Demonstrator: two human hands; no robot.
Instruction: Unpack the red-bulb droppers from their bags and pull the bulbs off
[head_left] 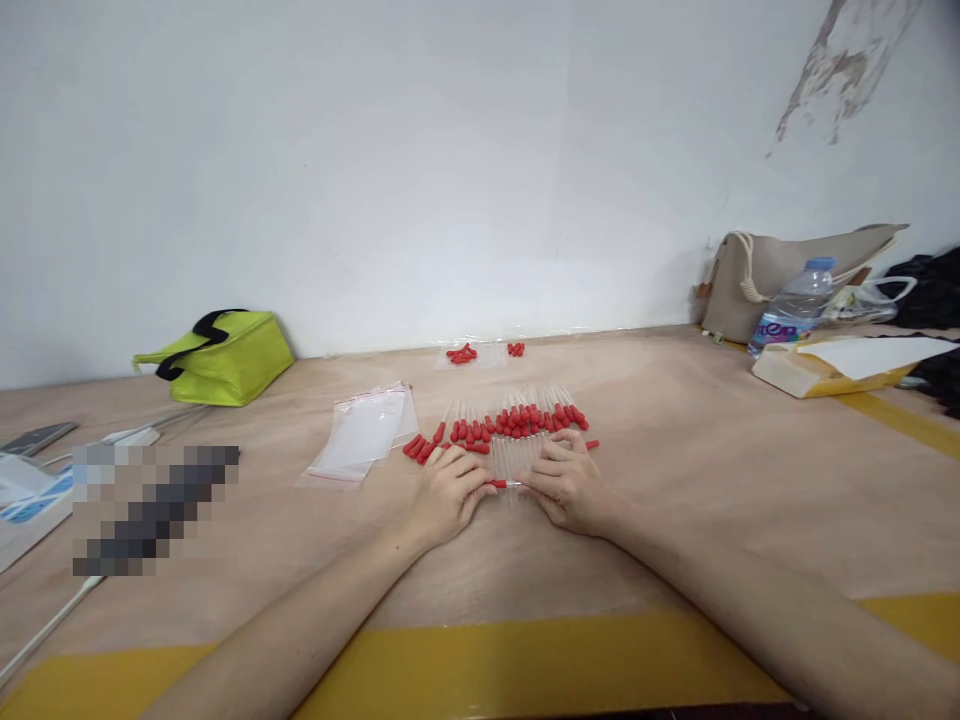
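Observation:
Between my hands lies a glass dropper tube [513,484] with a red rubber bulb [498,484] at its left end. My left hand [448,490] pinches the bulb. The tube is gripped in the fingers of my right hand [568,482]. Behind my hands, several bare glass tubes [510,458] lie side by side on the table. Beyond them is a row of droppers with red bulbs [517,420], glass ends pointing to the wall. Loose red bulbs [416,446] lie by my left hand, and another red bulb [592,444] shows past my right hand.
Clear zip bags [361,432] lie to the left. More red bulbs [462,354] rest on plastic by the wall. A green bag [232,360] stands at the left; a water bottle [793,305], beige bag [780,270] and open box [832,380] are at the right.

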